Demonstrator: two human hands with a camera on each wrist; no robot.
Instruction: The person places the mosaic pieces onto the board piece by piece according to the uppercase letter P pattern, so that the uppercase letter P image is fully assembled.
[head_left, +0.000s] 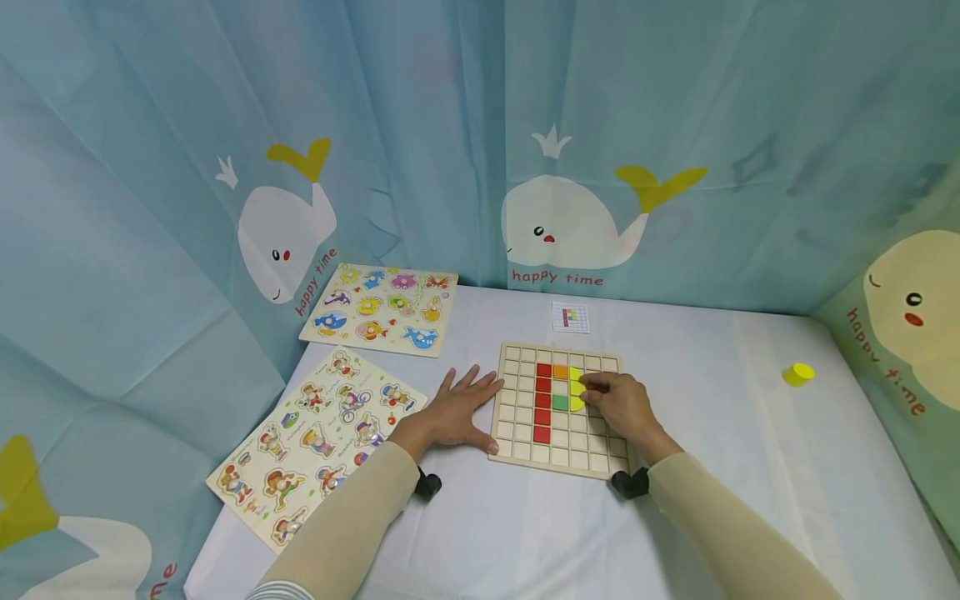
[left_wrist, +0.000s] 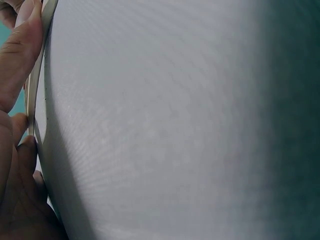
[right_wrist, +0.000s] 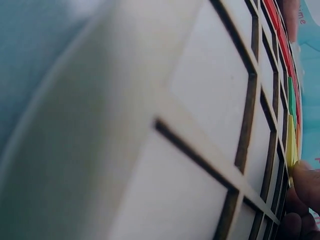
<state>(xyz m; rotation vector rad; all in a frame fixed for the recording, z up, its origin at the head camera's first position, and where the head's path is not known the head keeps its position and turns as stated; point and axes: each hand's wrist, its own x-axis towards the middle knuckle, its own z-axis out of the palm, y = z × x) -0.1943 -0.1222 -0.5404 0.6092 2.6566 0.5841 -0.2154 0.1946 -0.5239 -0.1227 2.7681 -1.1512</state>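
Observation:
A square wooden grid board (head_left: 513,433) lies on the table in the head view. Several red tiles (head_left: 543,400) form a column on it, with an orange tile (head_left: 561,372), a green tile (head_left: 560,403) and yellow tiles (head_left: 575,375) to their right. My left hand (head_left: 459,408) is spread flat, its fingertips and thumb against the board's left edge. Over the board's right half, my right hand (head_left: 622,404) has curled fingers, with thumb and forefinger pinching at a yellow tile (right_wrist: 291,140). The fingers partly cover that tile.
A small printed pattern card (head_left: 570,317) lies behind the board. Two picture puzzle boards, one with sea animals (head_left: 360,337) and one with cartoon figures (head_left: 300,417), lie on the left. A yellow cylinder (head_left: 798,374) is at the far right. Curtains with whales hang around the table.

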